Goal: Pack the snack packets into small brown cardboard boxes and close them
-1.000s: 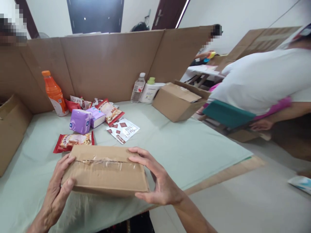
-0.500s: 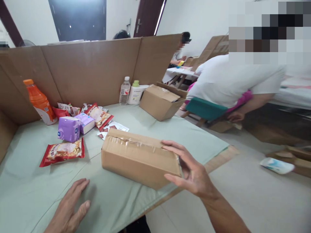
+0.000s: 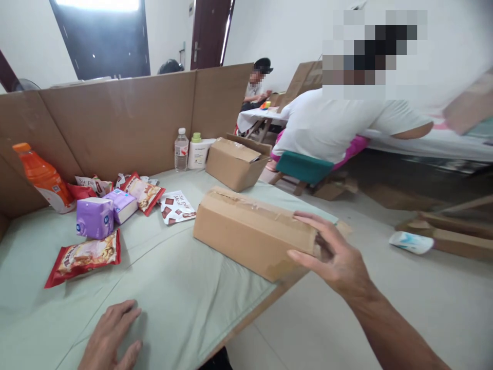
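Observation:
My right hand (image 3: 333, 257) grips the near right end of a long cardboard box (image 3: 246, 231), thumb on its front face and fingers over the top. The box lies at the table's right edge, a strip of clear tape along its top. My left hand (image 3: 113, 334) is over the cloth at the lower left, fingers apart, holding nothing. Beyond it lies a red snack bag (image 3: 87, 257). Behind that are two purple tissue packs (image 3: 94, 218), another red snack bag (image 3: 144, 192) and a white packet with brown squares (image 3: 177, 208).
An orange drink bottle (image 3: 44, 177) leans at the back left by the cardboard partition (image 3: 115, 123). A clear water bottle (image 3: 181, 149), a white bottle with a green cap (image 3: 197, 151) and an open carton (image 3: 234, 164) stand at the back. A person in white (image 3: 331, 123) sits at the right.
The long box has moved right and away from me with my right hand on it, uncovering more of the white packet. My left hand stays near the cloth. The view has turned right.

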Available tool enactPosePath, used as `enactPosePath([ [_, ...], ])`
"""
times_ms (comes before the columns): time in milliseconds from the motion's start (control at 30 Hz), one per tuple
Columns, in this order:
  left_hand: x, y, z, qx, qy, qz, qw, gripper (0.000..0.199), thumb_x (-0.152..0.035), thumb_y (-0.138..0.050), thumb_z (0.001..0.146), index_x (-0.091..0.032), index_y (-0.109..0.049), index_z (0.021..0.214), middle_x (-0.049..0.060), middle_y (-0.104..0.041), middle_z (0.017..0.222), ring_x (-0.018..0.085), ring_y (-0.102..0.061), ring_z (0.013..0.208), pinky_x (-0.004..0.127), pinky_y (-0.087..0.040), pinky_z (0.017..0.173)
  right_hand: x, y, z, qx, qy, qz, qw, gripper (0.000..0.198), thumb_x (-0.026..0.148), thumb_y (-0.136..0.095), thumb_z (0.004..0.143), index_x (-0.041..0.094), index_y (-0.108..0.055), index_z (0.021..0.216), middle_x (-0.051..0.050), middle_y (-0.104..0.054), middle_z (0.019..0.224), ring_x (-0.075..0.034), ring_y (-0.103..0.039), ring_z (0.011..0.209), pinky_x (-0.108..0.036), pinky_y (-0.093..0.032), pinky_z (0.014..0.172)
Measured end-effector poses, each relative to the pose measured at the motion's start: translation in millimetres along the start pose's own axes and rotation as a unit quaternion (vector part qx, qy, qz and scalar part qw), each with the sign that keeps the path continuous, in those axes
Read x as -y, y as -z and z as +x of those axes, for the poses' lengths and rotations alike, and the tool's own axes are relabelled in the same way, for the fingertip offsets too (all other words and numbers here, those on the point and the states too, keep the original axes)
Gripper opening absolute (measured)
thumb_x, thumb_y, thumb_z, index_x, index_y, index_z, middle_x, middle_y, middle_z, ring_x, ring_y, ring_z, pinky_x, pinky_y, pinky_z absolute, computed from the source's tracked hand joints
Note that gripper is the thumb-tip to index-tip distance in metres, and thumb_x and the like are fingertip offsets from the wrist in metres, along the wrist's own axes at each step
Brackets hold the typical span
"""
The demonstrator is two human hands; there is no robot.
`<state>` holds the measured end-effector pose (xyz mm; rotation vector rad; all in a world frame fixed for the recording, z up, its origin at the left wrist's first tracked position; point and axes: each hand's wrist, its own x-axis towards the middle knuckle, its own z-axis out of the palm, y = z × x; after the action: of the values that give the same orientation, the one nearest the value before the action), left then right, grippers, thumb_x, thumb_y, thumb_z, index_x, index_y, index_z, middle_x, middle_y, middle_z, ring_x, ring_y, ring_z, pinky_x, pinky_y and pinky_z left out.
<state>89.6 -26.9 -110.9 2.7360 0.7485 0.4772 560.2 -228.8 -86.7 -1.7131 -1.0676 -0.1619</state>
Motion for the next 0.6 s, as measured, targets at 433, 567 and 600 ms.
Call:
enactPosePath([
  [433,18.5,-17.9,8.4,-0.030,-0.080,0.048,0.995,0.038,-0.049,-0.057,0.098,-0.035,-0.068,0.132,0.007,-0.072,0.134,0.027,-0.072,0.117,0.037,-0.064,0.094,-36.2,-27.1,48.1,-0.119,-0.057,0.004,0.991,0.056,0.057,-0.080,0.075,0.027,-0.066,0.120,-0.012,-0.060,0.134,-0.041,-0.060,0.123,-0.059,-0.057,0.099],
  [567,25.1,-21.6,13.8,-0.052,-0.100,0.038,0.993,0.037,-0.048,-0.059,0.097,-0.036,-0.067,0.132,0.005,-0.073,0.131,0.025,-0.073,0.113,0.033,-0.064,0.092,-46.1,-28.9,55.9,-0.134,-0.010,-0.029,0.990,0.057,0.056,-0.081,0.073,0.024,-0.066,0.118,-0.012,-0.061,0.129,-0.039,-0.061,0.120,-0.060,-0.057,0.098],
  [600,25.4,-22.2,15.5,-0.052,-0.101,0.033,0.993,0.036,-0.048,-0.060,0.097,-0.036,-0.068,0.131,0.005,-0.074,0.130,0.025,-0.073,0.113,0.032,-0.064,0.092,-48.3,-29.0,57.7,-0.138,-0.004,-0.035,0.990,0.056,0.056,-0.081,0.074,0.024,-0.066,0.118,-0.013,-0.061,0.129,-0.039,-0.061,0.120,-0.060,-0.057,0.097],
])
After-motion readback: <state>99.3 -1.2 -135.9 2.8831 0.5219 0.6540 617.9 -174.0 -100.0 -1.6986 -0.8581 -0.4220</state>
